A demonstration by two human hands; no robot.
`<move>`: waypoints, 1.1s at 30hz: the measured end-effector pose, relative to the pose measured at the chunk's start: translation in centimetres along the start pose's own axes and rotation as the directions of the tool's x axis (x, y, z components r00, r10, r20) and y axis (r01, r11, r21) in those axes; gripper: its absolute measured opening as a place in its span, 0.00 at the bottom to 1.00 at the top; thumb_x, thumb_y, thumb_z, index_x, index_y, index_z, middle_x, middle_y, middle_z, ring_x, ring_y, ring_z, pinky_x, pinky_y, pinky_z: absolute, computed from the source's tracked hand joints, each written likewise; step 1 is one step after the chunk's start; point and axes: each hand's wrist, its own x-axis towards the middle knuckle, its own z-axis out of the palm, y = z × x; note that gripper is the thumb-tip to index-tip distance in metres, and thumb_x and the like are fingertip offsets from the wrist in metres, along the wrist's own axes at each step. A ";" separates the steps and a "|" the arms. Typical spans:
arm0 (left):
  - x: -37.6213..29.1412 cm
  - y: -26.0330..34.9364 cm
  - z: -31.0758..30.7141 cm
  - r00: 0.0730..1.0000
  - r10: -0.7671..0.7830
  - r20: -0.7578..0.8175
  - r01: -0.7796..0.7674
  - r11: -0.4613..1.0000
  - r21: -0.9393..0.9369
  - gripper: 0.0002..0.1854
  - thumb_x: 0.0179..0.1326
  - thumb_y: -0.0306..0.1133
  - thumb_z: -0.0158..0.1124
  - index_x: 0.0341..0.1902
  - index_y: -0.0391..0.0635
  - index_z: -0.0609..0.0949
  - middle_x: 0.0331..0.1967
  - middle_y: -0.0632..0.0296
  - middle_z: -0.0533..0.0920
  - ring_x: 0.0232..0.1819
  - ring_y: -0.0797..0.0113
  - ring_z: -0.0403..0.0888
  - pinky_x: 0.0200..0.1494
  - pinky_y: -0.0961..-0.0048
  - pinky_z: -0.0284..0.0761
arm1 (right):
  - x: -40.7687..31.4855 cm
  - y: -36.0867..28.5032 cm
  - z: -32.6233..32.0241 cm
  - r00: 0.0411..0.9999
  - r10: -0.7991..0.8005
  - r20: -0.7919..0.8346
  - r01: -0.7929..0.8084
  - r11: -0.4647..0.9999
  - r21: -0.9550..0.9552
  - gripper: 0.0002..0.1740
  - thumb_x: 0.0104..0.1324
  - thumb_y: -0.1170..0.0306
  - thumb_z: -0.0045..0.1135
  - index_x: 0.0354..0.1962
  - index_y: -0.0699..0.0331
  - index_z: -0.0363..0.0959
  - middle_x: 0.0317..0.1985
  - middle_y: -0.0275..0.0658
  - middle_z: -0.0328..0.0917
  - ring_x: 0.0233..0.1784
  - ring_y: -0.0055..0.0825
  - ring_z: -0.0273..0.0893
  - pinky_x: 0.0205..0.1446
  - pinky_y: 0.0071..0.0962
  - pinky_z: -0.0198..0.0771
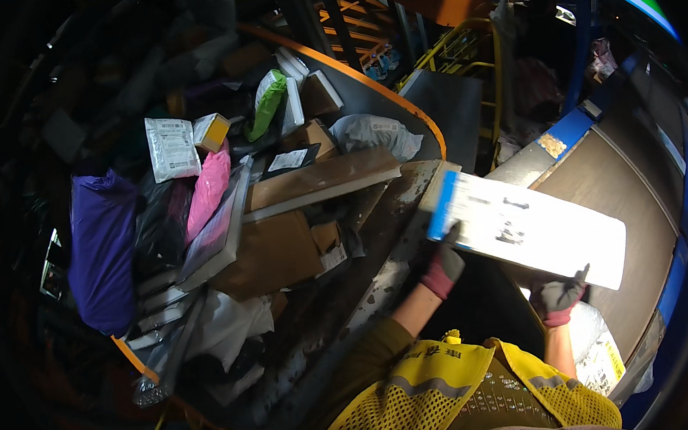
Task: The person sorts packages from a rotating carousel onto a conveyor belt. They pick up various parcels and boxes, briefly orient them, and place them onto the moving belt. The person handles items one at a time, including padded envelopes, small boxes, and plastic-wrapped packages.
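Note:
A flat white box with a blue end (534,227) is held over the near end of a belt conveyor, its bright top face printed with dark marks. At its blue end, my left hand (446,265), in a grey and maroon glove, grips the near edge. Nearer its other end, my right hand (559,299), gloved alike, holds the same edge from below, with one finger on the top face. The fingers under the box are hidden. Under my right forearm lies a white plastic parcel (597,347) with a yellow strip.
To the left, an orange-rimmed chute (371,83) holds heaped parcels, among them a purple bag (104,253), a pink bag (208,191), a brown carton (269,255) and a long flat box (324,181). The conveyor belt (596,182) runs along the right. A yellow railing (496,75) stands beyond.

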 end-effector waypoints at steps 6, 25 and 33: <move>-1.4 4.3 0.6 0.851 0.301 0.430 -0.486 0.144 0.862 0.37 0.52 0.46 0.69 0.62 0.43 0.67 0.56 0.51 0.73 0.61 0.54 0.68 0.65 0.58 0.60 | 4.3 0.3 -7.5 0.869 0.467 -0.162 -0.296 0.755 0.584 0.17 0.63 0.67 0.55 0.46 0.68 0.73 0.48 0.42 0.75 0.47 0.35 0.73 0.48 0.37 0.69; -7.3 26.7 -0.4 0.796 0.141 0.589 -0.037 -0.959 0.280 0.16 0.55 0.29 0.49 0.49 0.45 0.71 0.42 0.53 0.73 0.46 0.56 0.73 0.48 0.58 0.71 | -1.8 3.5 8.3 0.837 0.373 0.399 -0.123 0.840 -0.528 0.20 0.64 0.69 0.52 0.53 0.67 0.66 0.50 0.39 0.73 0.54 0.32 0.70 0.63 0.30 0.61; -11.0 20.1 10.7 0.757 -0.179 0.628 -0.499 -0.779 0.380 0.25 0.52 0.33 0.55 0.57 0.42 0.70 0.39 0.56 0.78 0.41 0.55 0.77 0.45 0.59 0.73 | -7.7 9.4 22.3 0.097 0.133 0.986 0.874 -0.485 -0.020 0.32 0.68 0.45 0.33 0.61 0.54 0.59 0.63 0.48 0.58 0.68 0.36 0.56 0.71 0.42 0.51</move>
